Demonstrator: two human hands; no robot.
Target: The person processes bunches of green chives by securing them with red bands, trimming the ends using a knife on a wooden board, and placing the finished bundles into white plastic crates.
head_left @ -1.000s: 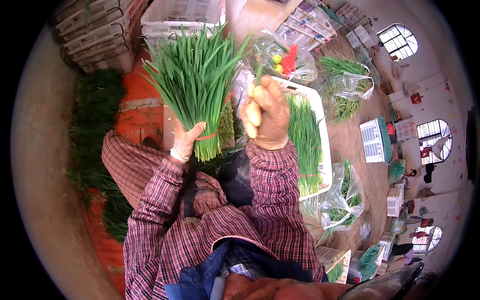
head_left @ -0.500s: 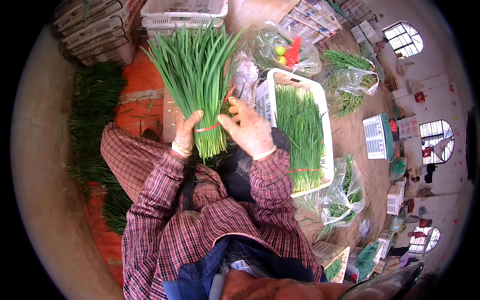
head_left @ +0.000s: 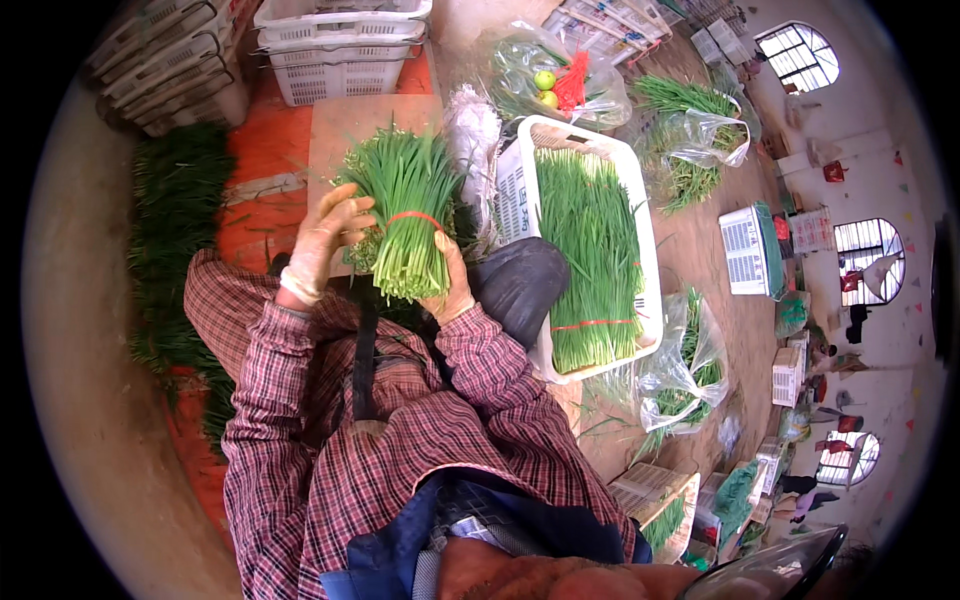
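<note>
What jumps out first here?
A thick bundle of green chives tied with a red band, held upright between the left hand and right hand at centre. Just right of it, a white crate lies packed with more tied chives; further greens are heaped on the left.

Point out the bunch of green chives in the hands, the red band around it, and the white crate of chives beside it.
bunch of green chives (head_left: 405, 205): head view, middle of the stalks above the band.
red band (head_left: 415, 216): head view, front of the loop.
white crate (head_left: 512, 190): head view, its left side wall.
</note>
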